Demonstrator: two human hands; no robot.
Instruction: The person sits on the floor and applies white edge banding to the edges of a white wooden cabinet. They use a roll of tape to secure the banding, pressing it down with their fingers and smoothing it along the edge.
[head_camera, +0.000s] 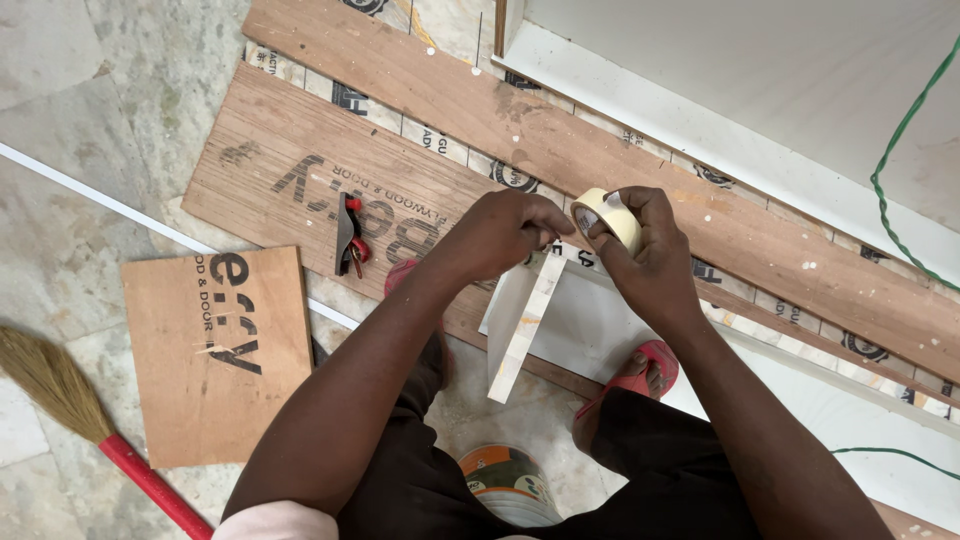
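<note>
Hands meet above a white panel (580, 325). The right hand (655, 260) is closed around a roll of cream tape (607, 215), fingers wrapped over its rim so the roll can turn. The left hand (505, 232) pinches the tape's free end just beside the roll, knuckles up; this grip looks suited to drawing the tape out. A pulled strip (527, 330) hangs from the hands down across the panel, slanting toward the person's knees.

The panel stands on the floor between the feet, which wear red sandals (640, 372), seemingly braced there so both hands stay free. Below it, near the lap, sits a small can (508, 482) with an orange and green label.

Long plywood planks (420, 90) lie flat on the marble floor (90, 120) beyond the hands, serving as a work surface. A small red-handled plane (349, 235) rests on the nearer plank, left of the hands. A square plywood offcut (215, 355) lies farther left, and a broom (70, 395) with a red handle lies beside it. A green wire (890, 160) curls over a white board at upper right.
</note>
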